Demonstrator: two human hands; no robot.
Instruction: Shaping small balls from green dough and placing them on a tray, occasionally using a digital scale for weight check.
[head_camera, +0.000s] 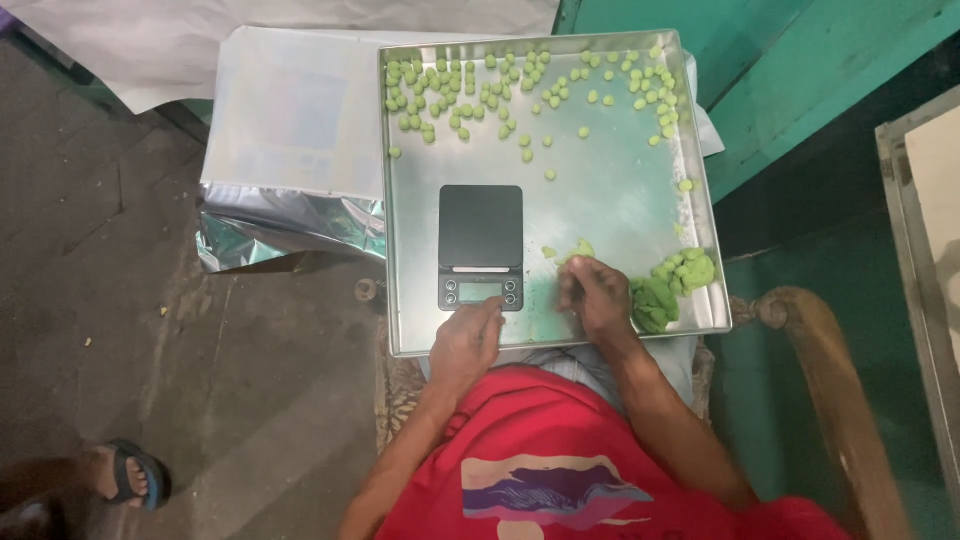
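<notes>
Grey concrete floor (150, 330) across the left half; a foot in a blue sandal (135, 475) at its lower left corner. Green painted wall (800, 70) at upper right. White and silver foil sheeting (285, 150) spread just left of the tray, partly under its left edge.

Square steel tray (600, 190) resting over the lap, red shirt (560, 470) below its near edge. Wooden chair arm (830, 380) off the tray's near right corner.

Black digital scale (481, 245) standing near the middle of the tray's near edge, platform bare. Lump of green dough (655, 300) in the near right corner, smaller torn clumps (690, 268) touching it on the far side.

Left hand (467, 340) at the near edge, fingers (492, 305) pressed together and touching the scale's front button strip. Right hand (595, 295) just right of the scale, beside the dough lump; fingers curled and bunched, blurred, so cannot tell whether pinching dough. Small dough scrap (577, 250) on the tray just beyond the right hand.

Many small green dough balls (450, 90) scattered along the far edge, densest at the far left corner, thinner along the right edge; a few strays nearer the tray's middle.
</notes>
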